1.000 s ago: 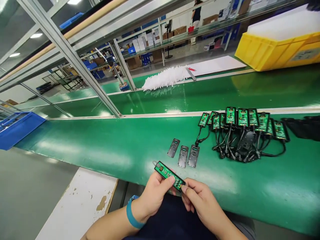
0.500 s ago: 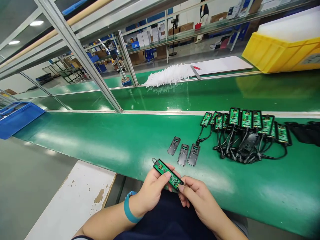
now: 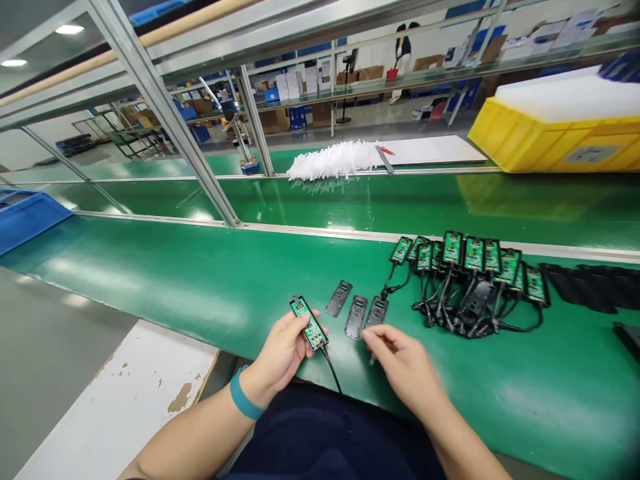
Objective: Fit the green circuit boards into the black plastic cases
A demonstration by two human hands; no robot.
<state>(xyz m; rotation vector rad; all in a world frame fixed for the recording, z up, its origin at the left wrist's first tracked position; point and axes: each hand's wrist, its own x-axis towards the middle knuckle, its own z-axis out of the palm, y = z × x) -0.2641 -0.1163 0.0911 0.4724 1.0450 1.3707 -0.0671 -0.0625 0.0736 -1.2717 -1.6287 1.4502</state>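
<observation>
My left hand point(image 3: 285, 347) grips a circuit board in a black plastic case point(image 3: 314, 331), thumb on the green board. A black cable point(image 3: 331, 371) runs from the case's lower end towards my body. My right hand point(image 3: 403, 363) is closed over the table, thumb and forefinger together; what they hold, if anything, is hidden. Its fingertips overlap the lower end of the nearest black cover point(image 3: 377, 309); I cannot tell whether they touch it. Beside that cover lie a second black cover point(image 3: 356, 317) and a third black cover point(image 3: 339, 298).
Several cased boards point(image 3: 474, 253) with tangled black cables point(image 3: 445, 310) lie to the right. Dark flat pieces point(image 3: 590, 285) lie beyond them. White strips point(image 3: 330, 160), a yellow bin point(image 3: 560, 137) and a metal post point(image 3: 195, 160) stand behind. A blue bin point(image 3: 30, 217) is at left.
My right hand has let go of the cased board's lower end and moved right and up to the covers. My left hand keeps the case, now turned more upright, its cable showing. The camera view has shifted.
</observation>
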